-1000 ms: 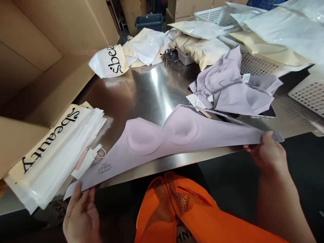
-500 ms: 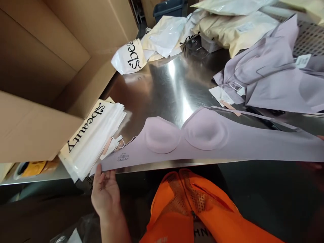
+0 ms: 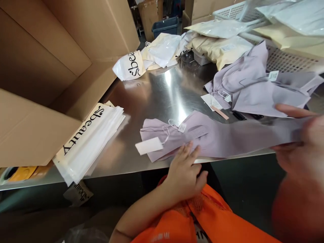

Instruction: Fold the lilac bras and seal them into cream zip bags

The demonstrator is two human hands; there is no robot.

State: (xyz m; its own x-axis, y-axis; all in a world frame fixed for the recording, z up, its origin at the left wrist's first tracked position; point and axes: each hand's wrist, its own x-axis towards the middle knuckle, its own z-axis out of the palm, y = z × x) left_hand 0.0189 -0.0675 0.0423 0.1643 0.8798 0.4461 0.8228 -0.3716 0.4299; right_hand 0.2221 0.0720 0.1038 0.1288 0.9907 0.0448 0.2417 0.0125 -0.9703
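Note:
A lilac bra (image 3: 214,138) lies along the front edge of the metal table. Its left side is folded in over the cup, and a blank white tag (image 3: 149,145) and a small looped label (image 3: 182,127) rest on the fold. My left hand (image 3: 184,172) reaches across, fingers spread and laid on the folded part. At the right, my right hand (image 3: 312,141), blurred, pinches the other end of the band and holds it stretched out. Behind it, more lilac garments (image 3: 263,91) with tags lie in a heap.
A large open cardboard box (image 3: 103,30) stands at the left. A stack of printed bags (image 3: 88,141) lies before it, overhanging the table edge. Filled cream packages (image 3: 225,47) and a white perforated basket (image 3: 288,62) are at the back right; a printed bag (image 3: 131,65) lies further back.
The bra's left side has been folded inward to the right. My left hand has moved right, from the band's left end onto the fold. My right hand has come further into view.

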